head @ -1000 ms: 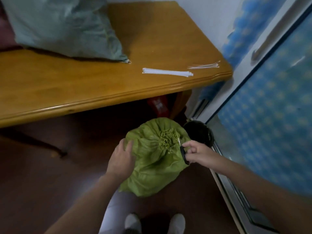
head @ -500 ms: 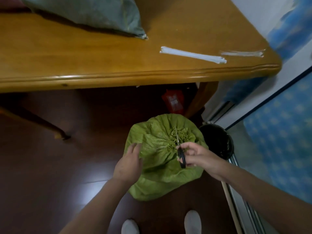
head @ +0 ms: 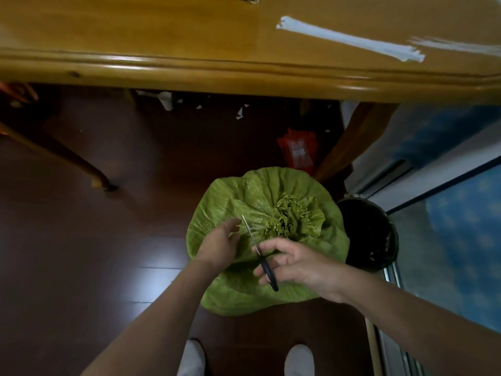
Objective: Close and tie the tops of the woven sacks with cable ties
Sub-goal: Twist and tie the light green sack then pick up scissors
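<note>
The green woven sack (head: 322, 240) stands on the floor just near of the table (head: 189, 74), its gathered top (head: 287, 218) bunched tight and frayed, with the black bin (head: 368, 234) touching its right side. My right hand (head: 295, 263) has its fingers curled round the black handles of the scissors (head: 268, 270), the blades pointing far and left toward the neck. My left hand (head: 219, 245) rests on the sack's left shoulder with its fingers loosely stretched out, the tips just beside the blades.

A pale streak by the blades is probably the cable tie's loose tail, though the view is too soft there to be sure.

The risks I see are these. My left fingertips sit so near the blades that a hurried snip could nick them. Cutting too close to the neck could catch the tie's loop or the weave and let the top spring open. The spare cable ties (head: 349, 40) lie far away on the table, out of easy reach.
</note>
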